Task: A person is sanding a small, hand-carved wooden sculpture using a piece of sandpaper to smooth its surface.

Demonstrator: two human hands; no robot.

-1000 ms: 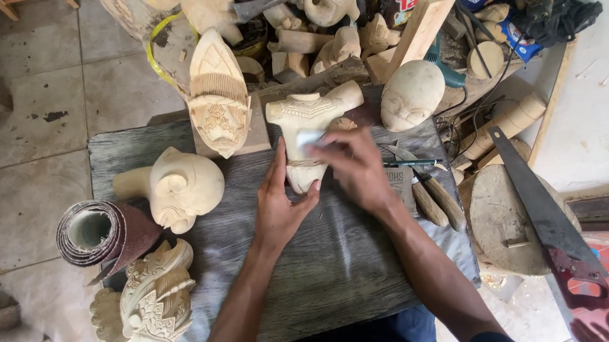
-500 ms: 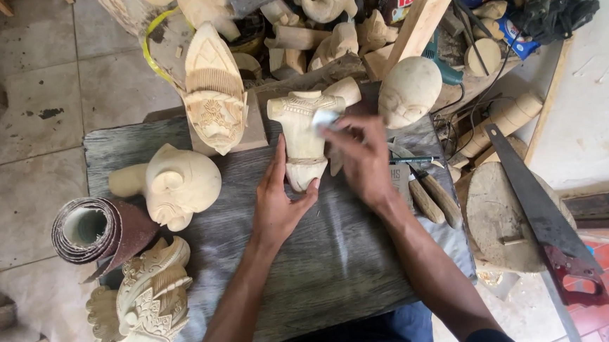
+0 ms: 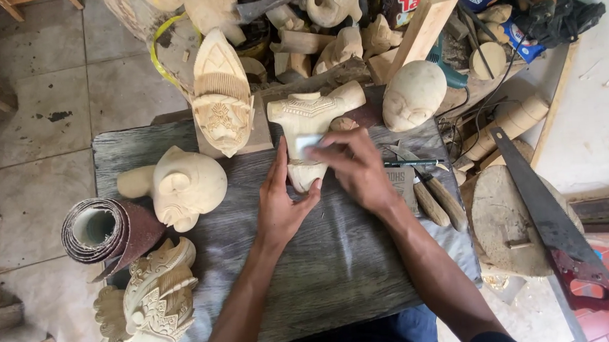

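A pale carved wooden torso lies on the dark wooden work board. My left hand rests flat against the torso's lower left side and steadies it. My right hand presses a small light piece of sandpaper onto the middle of the torso, with the fingers closed over it. The lower part of the carving is hidden under my hands.
On the board lie a carved head, a tall carved mask, an ornate carving and a sandpaper roll. A round wooden head, chisels, a handsaw and a stump are to the right. Carvings are piled behind.
My right hand rubbed up toward the torso's shoulder and has come back down to its middle. The left hand stayed against the carving.
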